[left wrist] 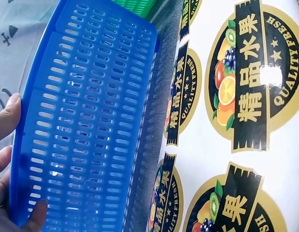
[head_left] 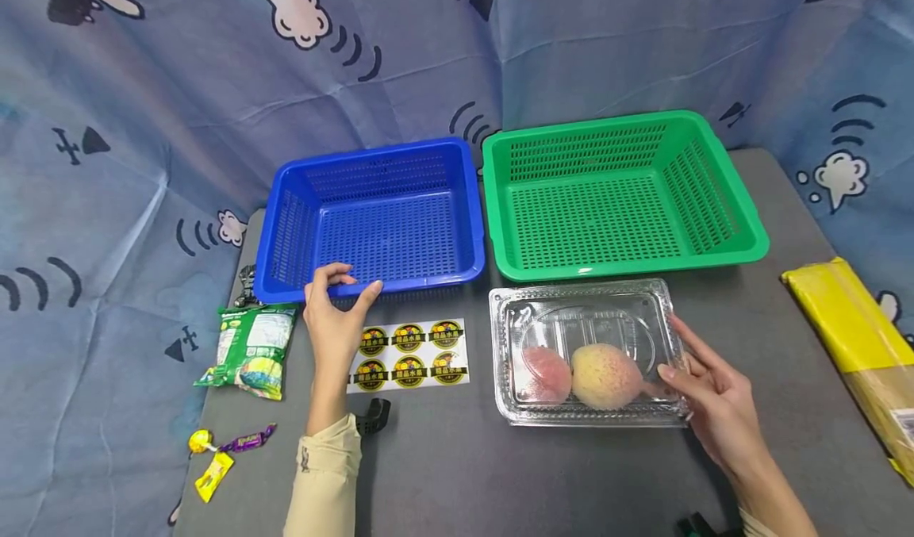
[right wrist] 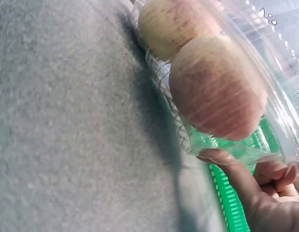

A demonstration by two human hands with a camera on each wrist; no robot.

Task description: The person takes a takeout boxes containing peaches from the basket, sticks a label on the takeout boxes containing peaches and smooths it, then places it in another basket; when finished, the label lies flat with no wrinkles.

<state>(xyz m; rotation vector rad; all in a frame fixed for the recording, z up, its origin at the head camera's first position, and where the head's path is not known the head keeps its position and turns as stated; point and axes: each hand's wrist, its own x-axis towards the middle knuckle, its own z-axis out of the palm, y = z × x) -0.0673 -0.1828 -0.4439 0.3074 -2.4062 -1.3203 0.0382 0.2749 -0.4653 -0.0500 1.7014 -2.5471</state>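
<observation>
My right hand (head_left: pixel 721 410) grips the right end of a clear plastic clamshell box (head_left: pixel 585 303), thumb on one side and fingers on the other. Inside the box lie two peaches, a pinkish one (head_left: pixel 546 374) and a yellowish one (head_left: pixel 607 376). In the right wrist view the box (right wrist: pixel 236 152) is tilted, with its shadow on the table. My left hand (head_left: pixel 334 315) holds the front rim of a blue plastic basket (head_left: pixel 385 228), fingers over the rim and thumb outside. A white sheet of round fruit stickers (head_left: pixel 408 354) lies just right of my left wrist.
A green basket (head_left: pixel 593 212) stands beside the blue one. At the left are a green snack bag (head_left: pixel 253 347), a purple-wrapped candy (head_left: pixel 248 440), a yellow-wrapped candy (head_left: pixel 213 476) and a yellow lollipop (head_left: pixel 201 441). A yellow package (head_left: pixel 857 315) lies along the right edge.
</observation>
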